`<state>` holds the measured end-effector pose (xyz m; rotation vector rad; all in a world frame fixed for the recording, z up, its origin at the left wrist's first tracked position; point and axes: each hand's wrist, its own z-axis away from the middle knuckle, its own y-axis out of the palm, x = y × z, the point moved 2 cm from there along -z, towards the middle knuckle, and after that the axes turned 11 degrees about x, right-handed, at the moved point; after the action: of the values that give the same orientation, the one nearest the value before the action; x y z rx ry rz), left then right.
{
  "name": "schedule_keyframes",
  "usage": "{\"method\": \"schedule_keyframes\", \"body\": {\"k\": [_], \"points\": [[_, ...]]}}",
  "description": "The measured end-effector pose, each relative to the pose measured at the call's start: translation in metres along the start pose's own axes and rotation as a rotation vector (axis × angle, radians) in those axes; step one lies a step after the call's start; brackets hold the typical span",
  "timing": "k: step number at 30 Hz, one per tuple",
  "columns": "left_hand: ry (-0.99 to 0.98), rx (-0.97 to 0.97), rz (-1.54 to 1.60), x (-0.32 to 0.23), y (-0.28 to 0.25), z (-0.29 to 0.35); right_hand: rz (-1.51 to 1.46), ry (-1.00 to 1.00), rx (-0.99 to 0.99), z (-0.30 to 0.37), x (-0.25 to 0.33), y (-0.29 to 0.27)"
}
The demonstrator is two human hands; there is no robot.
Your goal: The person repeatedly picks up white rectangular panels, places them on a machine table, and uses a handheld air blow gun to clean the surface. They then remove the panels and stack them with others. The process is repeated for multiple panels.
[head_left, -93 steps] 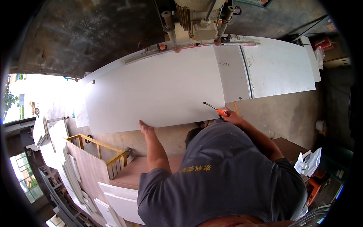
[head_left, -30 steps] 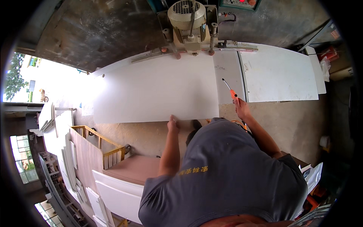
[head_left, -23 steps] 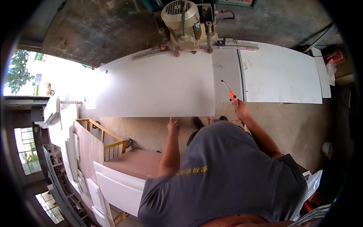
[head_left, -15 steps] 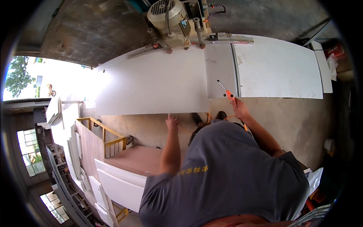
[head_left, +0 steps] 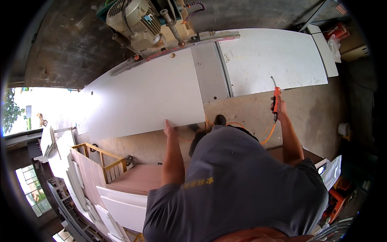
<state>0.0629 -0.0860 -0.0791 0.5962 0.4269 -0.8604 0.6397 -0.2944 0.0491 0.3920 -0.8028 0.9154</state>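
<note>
The left arm reaches straight toward twelve o'clock with the left hand (head_left: 168, 127) flat and open, while the right hand (head_left: 278, 108) is up toward one o'clock, fingers curled tight.

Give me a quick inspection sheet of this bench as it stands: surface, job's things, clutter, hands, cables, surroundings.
Surface: grey machine table with a white side panel to its right.
Job's things: large white board lying flat on the table, its far edge under the motor unit.
Clutter: nothing seen on the board.
Hands: left hand rests on the board's near edge; right hand grips an orange air gun, nozzle pointing away over the white side panel.
Cables: orange hose runs from the gun down across the floor.
Surroundings: concrete floor; stacked white panels and a wooden rack at lower left.
</note>
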Motion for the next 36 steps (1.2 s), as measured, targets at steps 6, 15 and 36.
{"method": "schedule_keyframes", "body": {"k": [6, 15, 36], "points": [[-0.232, 0.253, 0.162, 0.083, -0.006, 0.043, 0.438, 0.262, 0.828, 0.036, 0.039, 0.144], [-0.23, 0.208, -0.058, -0.003, -0.087, 0.013, 0.257, -0.089, 0.42, -0.055, 0.087, 0.338], [0.176, -0.017, 0.533, -0.295, -0.307, -0.106, 0.739, -0.153, 0.884, 0.05, 0.073, 1.013]]}}
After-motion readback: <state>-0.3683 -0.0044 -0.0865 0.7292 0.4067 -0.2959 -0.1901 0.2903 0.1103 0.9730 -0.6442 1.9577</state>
